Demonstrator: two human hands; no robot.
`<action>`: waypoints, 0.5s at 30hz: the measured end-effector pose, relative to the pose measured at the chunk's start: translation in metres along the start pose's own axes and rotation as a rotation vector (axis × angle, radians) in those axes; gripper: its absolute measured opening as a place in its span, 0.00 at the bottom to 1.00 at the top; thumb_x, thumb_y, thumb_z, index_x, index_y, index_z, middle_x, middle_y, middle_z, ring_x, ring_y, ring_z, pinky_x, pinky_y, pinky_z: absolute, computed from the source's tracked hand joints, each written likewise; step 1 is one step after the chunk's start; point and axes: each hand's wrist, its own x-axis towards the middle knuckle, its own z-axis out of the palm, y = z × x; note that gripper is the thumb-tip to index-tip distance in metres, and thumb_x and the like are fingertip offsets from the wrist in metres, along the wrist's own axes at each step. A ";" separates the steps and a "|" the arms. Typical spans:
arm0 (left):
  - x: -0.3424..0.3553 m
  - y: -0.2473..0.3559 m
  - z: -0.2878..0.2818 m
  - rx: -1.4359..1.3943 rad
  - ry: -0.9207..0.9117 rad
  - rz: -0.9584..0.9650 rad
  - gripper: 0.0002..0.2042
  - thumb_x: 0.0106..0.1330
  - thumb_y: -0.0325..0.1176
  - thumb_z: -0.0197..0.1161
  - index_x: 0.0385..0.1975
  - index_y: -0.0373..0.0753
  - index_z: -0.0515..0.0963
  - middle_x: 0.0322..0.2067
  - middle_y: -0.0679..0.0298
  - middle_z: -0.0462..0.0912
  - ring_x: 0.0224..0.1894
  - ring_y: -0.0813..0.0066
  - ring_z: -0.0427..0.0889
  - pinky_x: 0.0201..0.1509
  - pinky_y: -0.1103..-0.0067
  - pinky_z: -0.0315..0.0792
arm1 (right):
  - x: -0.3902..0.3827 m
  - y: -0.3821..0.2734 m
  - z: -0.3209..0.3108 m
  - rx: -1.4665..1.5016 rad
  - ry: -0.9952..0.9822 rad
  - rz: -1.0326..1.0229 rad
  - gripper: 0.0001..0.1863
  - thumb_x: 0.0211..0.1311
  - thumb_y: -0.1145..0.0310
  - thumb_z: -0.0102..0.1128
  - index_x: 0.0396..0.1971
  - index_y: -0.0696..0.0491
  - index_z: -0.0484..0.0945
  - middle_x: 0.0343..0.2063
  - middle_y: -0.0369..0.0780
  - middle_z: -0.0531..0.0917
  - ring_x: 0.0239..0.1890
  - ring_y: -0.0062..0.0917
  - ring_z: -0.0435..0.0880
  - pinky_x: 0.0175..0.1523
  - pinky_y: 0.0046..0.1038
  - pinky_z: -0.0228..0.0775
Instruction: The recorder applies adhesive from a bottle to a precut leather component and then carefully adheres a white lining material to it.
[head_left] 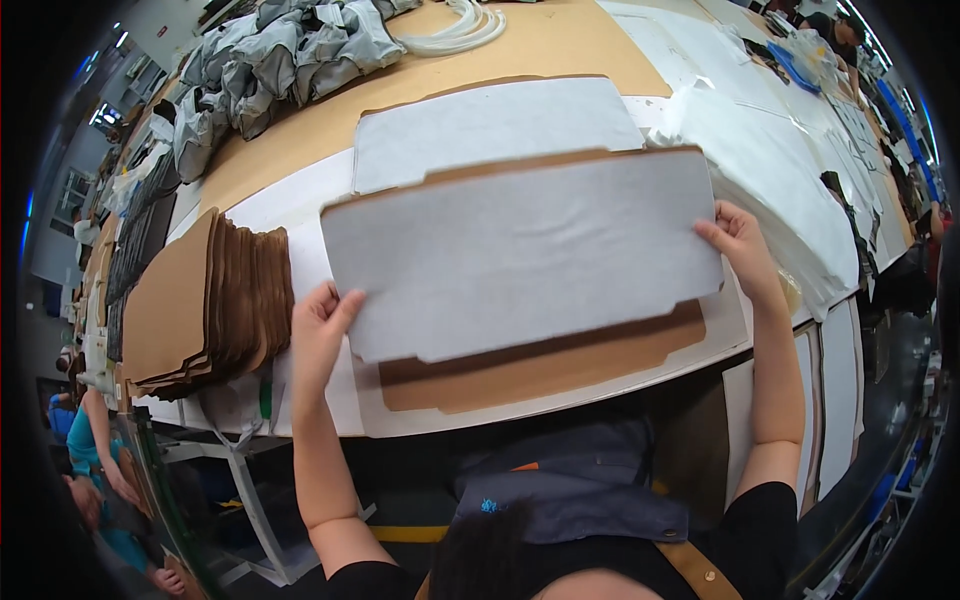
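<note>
Head view, looking down over counter (300,140); tan top with white sheets laid along near edge. Large grey sheet (520,255) held flat between both hands, long side running left to right, notched at lower corners; raised just over brown cardboard panel (545,365) of like outline, lower strip of that panel showing below grey sheet. Left hand (318,335) at lower left corner of grey sheet; fingers curled shut on its edge, thumb on top. Right hand (742,245) at right end of same sheet; fingers pinching edge, closed on it. Both forearms entering from lower edge, bare; dark sleeves at bottom.

Second grey sheet (490,125) lying flat farther back on counter, partly covered by held sheet, brown edge visible behind it. Stack of brown cardboard panels (215,300) left of left hand, fanned and leaning, just beside white sheet under work. Heap of grey fabric pieces (270,65) at far left of counter, well apart from hands. Coil of white tubing (455,30) near top, beside fabric heap. White sheets (790,170) spread over right part of counter. Dark grey garment or apron (570,490) below counter edge, between forearms. Another person in teal top (85,450) at lower left, away from counter; hands apart from work.
</note>
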 end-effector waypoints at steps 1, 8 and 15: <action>0.017 0.004 -0.002 -0.004 0.063 0.084 0.09 0.69 0.32 0.64 0.35 0.30 0.79 0.23 0.73 0.78 0.24 0.91 0.71 0.25 0.89 0.63 | 0.011 -0.004 -0.002 0.013 0.082 -0.055 0.08 0.65 0.70 0.62 0.37 0.61 0.78 0.30 0.34 0.84 0.31 0.10 0.79 0.38 0.16 0.70; 0.152 0.018 -0.014 0.053 0.257 0.260 0.15 0.70 0.39 0.63 0.36 0.30 0.80 0.24 0.70 0.80 0.26 0.88 0.73 0.29 0.87 0.66 | 0.128 -0.023 0.017 0.015 0.281 -0.246 0.09 0.67 0.69 0.60 0.37 0.60 0.79 0.26 0.34 0.83 0.28 0.13 0.75 0.35 0.20 0.67; 0.235 -0.006 0.000 -0.002 0.233 0.198 0.15 0.69 0.40 0.64 0.37 0.30 0.83 0.25 0.69 0.82 0.26 0.86 0.74 0.29 0.86 0.67 | 0.215 -0.002 0.017 -0.197 0.423 -0.275 0.10 0.67 0.68 0.59 0.39 0.61 0.80 0.26 0.35 0.83 0.28 0.13 0.74 0.36 0.19 0.66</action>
